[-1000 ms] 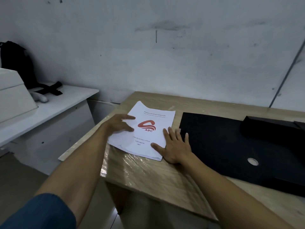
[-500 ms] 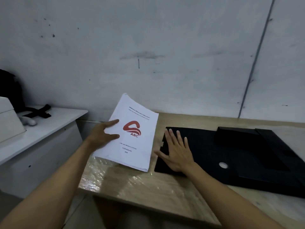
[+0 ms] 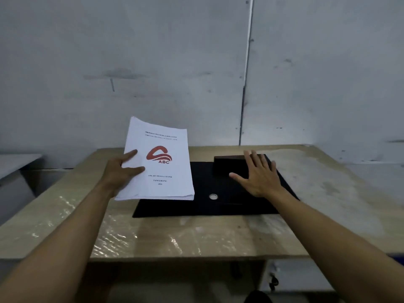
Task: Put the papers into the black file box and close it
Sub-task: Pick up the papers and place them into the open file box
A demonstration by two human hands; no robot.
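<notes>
A stack of white papers [image 3: 166, 171] with a red ABC logo on the top sheet is lifted off the table and tilted, held at its left edge by my left hand [image 3: 122, 169]. Its lower right part hangs over the left side of the black file box [image 3: 203, 206], which lies opened out flat on the wooden table [image 3: 175, 237]. A small silver ring [image 3: 213, 196] shows on the black panel. My right hand [image 3: 260, 173] is spread, fingers apart, over the raised black part [image 3: 229, 165] at the back right. Whether it touches is unclear.
The table is covered in wrinkled clear film and stands against a grey wall. A white surface [image 3: 17, 160] lies at the far left. Bare tabletop [image 3: 323, 182] stretches to the right of the box.
My left hand has lifted the papers higher and carried them right, over the box's left side. My right hand has moved from the box's left edge to its raised back part.
</notes>
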